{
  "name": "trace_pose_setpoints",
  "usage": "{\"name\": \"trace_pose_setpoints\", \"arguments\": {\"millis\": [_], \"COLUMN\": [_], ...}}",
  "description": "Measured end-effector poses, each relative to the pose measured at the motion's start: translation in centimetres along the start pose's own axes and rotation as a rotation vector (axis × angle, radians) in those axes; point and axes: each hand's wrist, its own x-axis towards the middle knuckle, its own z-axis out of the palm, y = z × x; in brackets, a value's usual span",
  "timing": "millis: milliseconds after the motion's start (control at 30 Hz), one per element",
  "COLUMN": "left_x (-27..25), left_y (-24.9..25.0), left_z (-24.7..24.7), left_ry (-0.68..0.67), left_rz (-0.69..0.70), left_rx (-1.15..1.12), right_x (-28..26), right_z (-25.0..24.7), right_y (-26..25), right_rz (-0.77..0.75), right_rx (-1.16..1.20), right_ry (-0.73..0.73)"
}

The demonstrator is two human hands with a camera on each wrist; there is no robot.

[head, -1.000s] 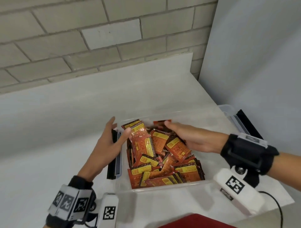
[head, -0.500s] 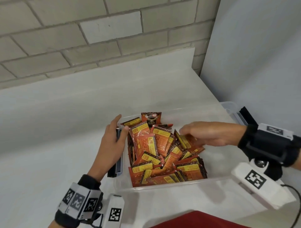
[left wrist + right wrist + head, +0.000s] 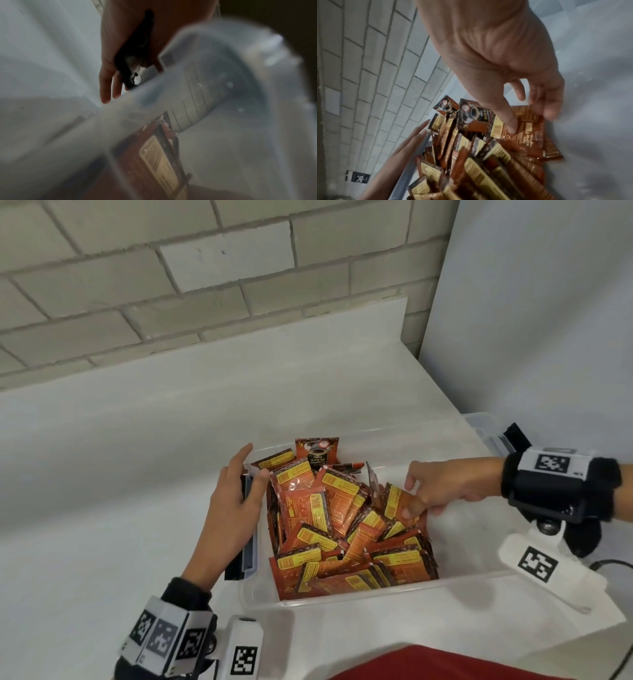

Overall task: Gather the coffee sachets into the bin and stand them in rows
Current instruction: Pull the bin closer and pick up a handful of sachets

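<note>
Since half a second ago the right hand (image 3: 448, 491) has dropped lower onto the right side of the coffee sachets (image 3: 346, 525), thumb and fingers (image 3: 511, 129) now pinching one. They fill the clear bin (image 3: 342, 599) in a leaning jumble, lower ones hidden. The left hand (image 3: 233, 508) lies flat, fingers straight, on the bin's left rim on the white tabletop (image 3: 102, 508).

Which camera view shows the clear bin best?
The head view: it shows the whole clear bin, its rim and the coffee sachets inside. The left wrist view gives only a blurred corner. The right wrist view shows mostly sachets.
</note>
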Motion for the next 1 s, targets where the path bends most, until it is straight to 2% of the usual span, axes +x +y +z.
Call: {"name": "trace_pose_setpoints", "arguments": {"millis": [167,300,400,500,633,733,833,867,933,1000], "left_x": [0.0,0.0,0.1,0.1,0.1,0.0,0.0,0.0,0.0,-0.1], "left_y": [0.0,-0.2,-0.3,-0.4,-0.2,-0.2,-0.2,-0.2,-0.1,0.0], "left_z": [0.0,0.1,0.2,0.1,0.1,0.1,0.0,0.0,0.1,0.2], "left_ry": [0.005,0.004,0.004,0.01,-0.002,-0.002,-0.004,-0.007,-0.002,0.0], "left_rz": [-0.001,-0.009,-0.022,-0.02,-0.038,-0.036,-0.03,-0.031,-0.034,-0.046], "left_rx": [-0.014,-0.018,-0.023,-0.037,-0.043,-0.037,-0.028,-0.023,-0.021,-0.033], "right_x": [-0.2,0.2,0.6,0.5,-1.0,-1.5,-2.0,-2.3,-3.3,-4.5], "right_z": [-0.7,-1.1,-0.5,0.9,1.7,0.3,-1.1,-1.2,-0.6,1.1], "right_y": [-0.6,-0.6,-1.4,-2.7,-4.5,-4.8,-3.1,-2.4,-1.7,-2.2], "right_rz": [0.058,0.035,-0.039,-0.139,-0.218,-0.17,-0.049,0.003,0.09,0.09], "right_rx": [-0.187,-0.038,0.04,0.019,-0.047,-0.16,-0.103,-0.1,-0.074,0.069], "right_ry": [-0.035,-0.02,-0.042,-0.06,-0.19,-0.113,0.004,-0.013,-0.138,-0.306]}}
